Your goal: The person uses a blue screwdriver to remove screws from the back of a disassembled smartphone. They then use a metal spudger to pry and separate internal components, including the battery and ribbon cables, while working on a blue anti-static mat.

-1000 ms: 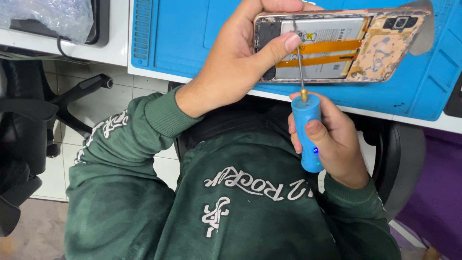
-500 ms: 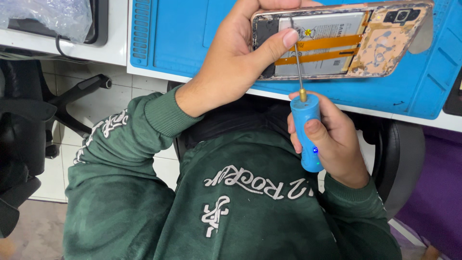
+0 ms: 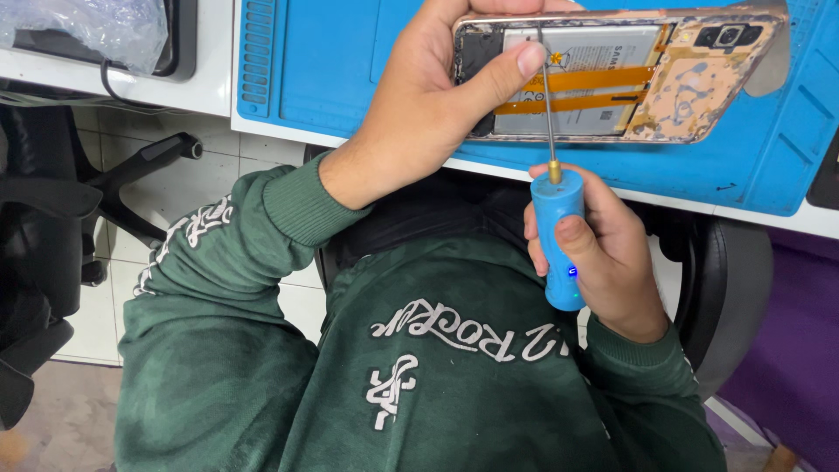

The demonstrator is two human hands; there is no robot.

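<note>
Orange flex strips cross the opened phone (image 3: 612,83), which is held on the blue mat (image 3: 332,70) at the near edge of the table (image 3: 201,100). Its back cover is off, so a pale battery and a camera block at the right end are laid bare. The long axis of the phone runs left to right, slightly tilted, with the left end gripped by the left hand (image 3: 428,105): the fingers are wrapped round the far edge and the thumb is pressed flat across the inside, close by the shaft of the screwdriver (image 3: 557,236).

The blue handle of the screwdriver is closed in the right hand (image 3: 603,262), the thumb laid along it above a small lit dot. The thin metal shaft is pointed away from the body, nearly square to the long axis of the phone, and its tip is set near the top of the battery, just beside the left thumb. The phone thus lies straight ahead of the right hand, and the left hand is the one already on it.

What the tip touches cannot be made out; the spot is too small. The top edge of the phone and the left fingertips are cut off by the frame. The phone's far right corner is blurred. A clear plastic bag (image 3: 87,26) is seen at the upper left, and a dark chair (image 3: 52,227) below it.
</note>
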